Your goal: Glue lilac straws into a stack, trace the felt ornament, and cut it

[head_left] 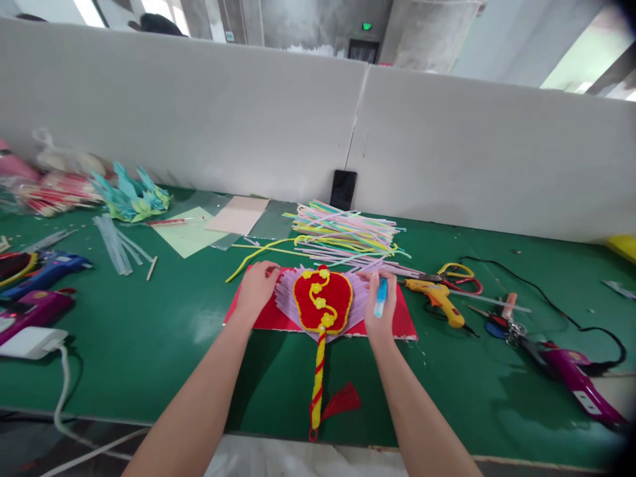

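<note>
On a red card (265,319) lies a fan of lilac pipe cleaners (288,298). Over it rests a small round fan (332,291) in red, with yellow edging, yellow flowers and a yellow-red striped handle (318,377). A red tassel (344,401) hangs off the handle's lower end. My left hand (257,290) bends its fingers over the card's left part, thumb near the lilac fringe. My right hand (380,308) is closed round a blue-and-white pen-like tool (381,297), its fingertips by the lilac strips on the right; its exact kind is unclear.
Loose pipe cleaners (348,228) lie behind the card, below a phone (343,189) leaning on the partition. To the right are a yellow glue gun (437,301), scissors (462,277), and a purple tool (579,381) with a cord. Glue sticks (113,245) and a white adapter (34,344) lie left.
</note>
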Demonstrator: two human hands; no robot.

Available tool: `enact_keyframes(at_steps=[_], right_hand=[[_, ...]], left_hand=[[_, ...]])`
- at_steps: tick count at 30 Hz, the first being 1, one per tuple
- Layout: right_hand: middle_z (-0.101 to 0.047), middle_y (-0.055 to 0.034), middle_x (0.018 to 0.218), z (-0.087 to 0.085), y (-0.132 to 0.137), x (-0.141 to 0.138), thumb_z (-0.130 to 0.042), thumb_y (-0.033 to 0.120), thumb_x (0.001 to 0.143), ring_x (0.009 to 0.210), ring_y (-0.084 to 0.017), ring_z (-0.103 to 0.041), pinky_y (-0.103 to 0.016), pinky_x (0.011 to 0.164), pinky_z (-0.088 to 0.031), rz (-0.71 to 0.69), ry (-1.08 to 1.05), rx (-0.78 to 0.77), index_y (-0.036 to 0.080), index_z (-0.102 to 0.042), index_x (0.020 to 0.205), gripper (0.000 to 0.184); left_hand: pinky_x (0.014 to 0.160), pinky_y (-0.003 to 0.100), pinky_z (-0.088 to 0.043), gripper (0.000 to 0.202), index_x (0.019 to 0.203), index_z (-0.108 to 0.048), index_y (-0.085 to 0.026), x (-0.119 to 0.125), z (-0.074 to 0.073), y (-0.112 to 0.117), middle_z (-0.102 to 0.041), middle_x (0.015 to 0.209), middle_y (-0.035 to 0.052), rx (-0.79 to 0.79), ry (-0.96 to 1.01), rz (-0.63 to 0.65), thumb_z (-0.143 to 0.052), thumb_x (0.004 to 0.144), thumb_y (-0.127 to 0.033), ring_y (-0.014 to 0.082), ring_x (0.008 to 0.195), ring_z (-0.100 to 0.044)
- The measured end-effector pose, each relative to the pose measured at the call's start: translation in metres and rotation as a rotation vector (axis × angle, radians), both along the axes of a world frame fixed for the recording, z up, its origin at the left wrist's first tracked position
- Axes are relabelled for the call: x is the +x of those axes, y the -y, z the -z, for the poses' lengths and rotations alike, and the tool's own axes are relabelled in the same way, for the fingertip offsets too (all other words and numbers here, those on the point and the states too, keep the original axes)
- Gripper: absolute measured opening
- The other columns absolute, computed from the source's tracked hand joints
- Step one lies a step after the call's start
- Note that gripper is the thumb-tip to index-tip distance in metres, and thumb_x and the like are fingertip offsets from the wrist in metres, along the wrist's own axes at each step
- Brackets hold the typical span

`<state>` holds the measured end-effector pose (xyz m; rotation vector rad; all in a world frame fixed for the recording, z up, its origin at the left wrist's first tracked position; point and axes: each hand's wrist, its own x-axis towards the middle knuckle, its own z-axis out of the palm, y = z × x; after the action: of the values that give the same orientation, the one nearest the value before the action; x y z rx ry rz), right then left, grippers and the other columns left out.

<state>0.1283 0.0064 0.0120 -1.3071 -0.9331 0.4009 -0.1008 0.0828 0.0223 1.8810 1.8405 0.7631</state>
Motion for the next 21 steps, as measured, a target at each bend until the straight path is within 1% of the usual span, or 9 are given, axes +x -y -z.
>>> enact_keyframes(at_steps=[2, 4, 6, 8, 10, 12, 16, 19, 21], right_hand=[[-0.069, -0.0056, 0.089, 0.001, 0.0, 0.002, -0.04, 0.049, 0.092, 0.088, -0.02, -0.068, -0.038, 0.08, -0.05, 0.005, 0.03, -0.024, 0.022, -0.044, 0.095, 0.028], [-0.069, -0.0067, 0.094, 0.004, 0.0, 0.005, -0.038, 0.049, 0.093, 0.091, -0.02, -0.067, -0.037, 0.082, -0.049, 0.007, 0.066, -0.064, 0.022, -0.044, 0.097, 0.028], [-0.069, -0.0075, 0.098, 0.008, 0.0, 0.008, -0.038, 0.05, 0.093, 0.092, -0.021, -0.067, -0.037, 0.081, -0.049, -0.01, 0.114, -0.128, 0.023, -0.045, 0.097, 0.028], [-0.07, -0.0077, 0.096, 0.013, 0.0, 0.009, -0.041, 0.052, 0.09, 0.088, -0.023, -0.067, -0.037, 0.077, -0.049, -0.045, 0.174, -0.207, 0.023, -0.048, 0.095, 0.03], [-0.071, -0.0078, 0.092, 0.017, 0.0, 0.009, -0.044, 0.053, 0.088, 0.084, -0.024, -0.066, -0.037, 0.073, -0.049, -0.089, 0.235, -0.274, 0.023, -0.052, 0.094, 0.032], [-0.07, -0.0086, 0.093, 0.021, -0.001, 0.008, -0.044, 0.052, 0.088, 0.085, -0.025, -0.066, -0.037, 0.073, -0.049, -0.124, 0.289, -0.315, 0.022, -0.054, 0.095, 0.032], [-0.068, -0.01, 0.101, 0.025, -0.002, 0.008, -0.042, 0.05, 0.09, 0.094, -0.024, -0.064, -0.037, 0.079, -0.049, -0.149, 0.372, -0.353, 0.022, -0.054, 0.101, 0.033], [-0.068, -0.0094, 0.101, 0.024, -0.001, 0.009, -0.039, 0.048, 0.091, 0.096, -0.025, -0.063, -0.037, 0.08, -0.048, -0.156, 0.426, -0.378, 0.022, -0.053, 0.102, 0.031], [-0.068, -0.0091, 0.1, 0.023, 0.001, 0.008, -0.039, 0.046, 0.092, 0.097, -0.025, -0.062, -0.038, 0.081, -0.047, -0.152, 0.458, -0.398, 0.023, -0.053, 0.102, 0.029]], left_hand=[[0.092, 0.035, -0.047, 0.018, 0.09, -0.067, -0.017, 0.001, 0.002, 0.001, -0.068, 0.102, 0.0098, -0.018, -0.07, 0.009, -0.052, 0.087, -0.024, 0.0229, 0.098, -0.063], [0.092, 0.038, -0.047, 0.017, 0.09, -0.066, -0.015, 0.001, 0.003, 0.001, -0.067, 0.101, 0.0101, -0.049, -0.127, 0.01, -0.053, 0.089, -0.027, 0.0224, 0.099, -0.062], [0.089, 0.04, -0.049, 0.02, 0.096, -0.064, -0.014, -0.001, 0.003, 0.002, -0.066, 0.101, 0.0082, -0.098, -0.169, 0.016, -0.054, 0.092, -0.031, 0.0201, 0.096, -0.062], [0.085, 0.04, -0.051, 0.023, 0.103, -0.062, -0.015, -0.002, 0.003, 0.002, -0.064, 0.105, 0.0066, -0.15, -0.2, 0.032, -0.054, 0.093, -0.034, 0.0184, 0.094, -0.062], [0.084, 0.039, -0.052, 0.025, 0.108, -0.061, -0.016, -0.004, 0.001, 0.002, -0.063, 0.109, 0.007, -0.193, -0.22, 0.052, -0.055, 0.092, -0.035, 0.0184, 0.095, -0.062], [0.083, 0.039, -0.052, 0.025, 0.109, -0.06, -0.016, -0.005, -0.001, 0.002, -0.062, 0.11, 0.0072, -0.223, -0.229, 0.07, -0.055, 0.092, -0.034, 0.0185, 0.095, -0.062], [0.083, 0.039, -0.052, 0.024, 0.101, -0.063, -0.014, -0.003, -0.003, 0.002, -0.065, 0.102, 0.0057, -0.25, -0.217, 0.12, -0.055, 0.092, -0.035, 0.0176, 0.092, -0.063], [0.083, 0.038, -0.052, 0.021, 0.095, -0.063, -0.014, -0.002, -0.001, 0.001, -0.066, 0.097, 0.0047, -0.252, -0.203, 0.145, -0.057, 0.091, -0.033, 0.017, 0.09, -0.063], [0.083, 0.038, -0.052, 0.02, 0.096, -0.063, -0.014, -0.001, 0.002, 0.0, -0.066, 0.097, 0.0046, -0.25, -0.196, 0.153, -0.058, 0.091, -0.032, 0.0168, 0.089, -0.063]])
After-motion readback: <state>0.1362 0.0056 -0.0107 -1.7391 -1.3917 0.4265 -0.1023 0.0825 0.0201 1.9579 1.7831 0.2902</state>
